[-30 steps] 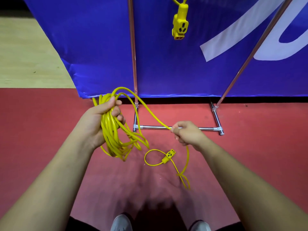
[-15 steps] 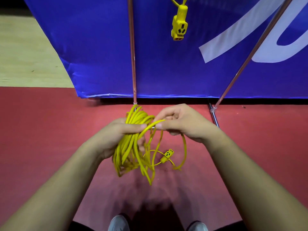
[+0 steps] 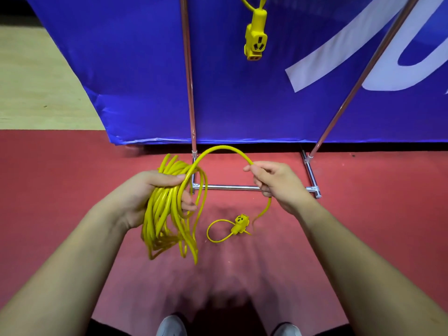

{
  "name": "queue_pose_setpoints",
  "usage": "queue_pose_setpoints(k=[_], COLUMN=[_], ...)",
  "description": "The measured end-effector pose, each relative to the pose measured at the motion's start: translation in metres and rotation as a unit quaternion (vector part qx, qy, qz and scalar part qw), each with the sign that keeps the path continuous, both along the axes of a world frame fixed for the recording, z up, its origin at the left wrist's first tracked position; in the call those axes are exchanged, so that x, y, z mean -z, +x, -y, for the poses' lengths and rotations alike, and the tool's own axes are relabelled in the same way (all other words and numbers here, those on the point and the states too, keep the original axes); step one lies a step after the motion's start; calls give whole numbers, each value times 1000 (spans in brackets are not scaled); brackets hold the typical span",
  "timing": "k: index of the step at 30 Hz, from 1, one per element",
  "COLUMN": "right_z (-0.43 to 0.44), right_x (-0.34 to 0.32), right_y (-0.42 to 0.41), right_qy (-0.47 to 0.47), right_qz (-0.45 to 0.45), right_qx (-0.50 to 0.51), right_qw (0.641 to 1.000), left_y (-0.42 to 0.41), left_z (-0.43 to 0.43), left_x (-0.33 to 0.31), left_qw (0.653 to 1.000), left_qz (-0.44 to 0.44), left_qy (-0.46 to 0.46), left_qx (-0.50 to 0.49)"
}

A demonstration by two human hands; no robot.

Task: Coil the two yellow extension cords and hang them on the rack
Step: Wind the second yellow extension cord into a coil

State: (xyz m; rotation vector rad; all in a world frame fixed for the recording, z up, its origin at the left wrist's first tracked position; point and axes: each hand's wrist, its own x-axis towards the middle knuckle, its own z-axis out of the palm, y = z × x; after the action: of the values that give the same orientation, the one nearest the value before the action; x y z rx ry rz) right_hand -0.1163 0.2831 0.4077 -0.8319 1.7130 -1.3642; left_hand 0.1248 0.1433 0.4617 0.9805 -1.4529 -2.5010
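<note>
My left hand grips a thick coil of yellow extension cord, whose loops hang below the fist. From the coil the free strand arches up and to the right into my right hand, which pinches it. Below that hand the cord drops to the floor, where its yellow socket end lies beside a small loop. The socket of a second yellow cord hangs from above, in front of the blue banner. The rack's metal upright rises behind the coil.
The rack's base bar lies on the red floor between my hands, with a slanted pole at the right. A blue banner stands behind. Pale wooden floor shows at the left. My shoes are at the bottom edge.
My hands have drawn apart after meeting over the coil. The right hand moved right along the cord, opening a new arch of strand. The coil rose slightly with the left hand.
</note>
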Motion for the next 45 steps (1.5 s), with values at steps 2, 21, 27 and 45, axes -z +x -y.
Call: queue_pose_setpoints(k=[2,21,27,45], right_z=[1,12,-9,17], right_x=[-5,-50,6,-51], right_y=[3,49,5,59], right_qy=[7,-47,119,-88], right_qz=[-41,-205,-144,-110], right_qx=[-13,-184,-210,-148], right_qw=[999,960,960,979], left_y=[1,-11,-6,-6], left_z=[0,-18,-5,-9], left_x=[-1,6,3,9], left_qw=[999,994,989,995], left_qz=[20,-69,-123,-29], left_qy=[31,25,73,31], left_qx=[-25,81,23,96])
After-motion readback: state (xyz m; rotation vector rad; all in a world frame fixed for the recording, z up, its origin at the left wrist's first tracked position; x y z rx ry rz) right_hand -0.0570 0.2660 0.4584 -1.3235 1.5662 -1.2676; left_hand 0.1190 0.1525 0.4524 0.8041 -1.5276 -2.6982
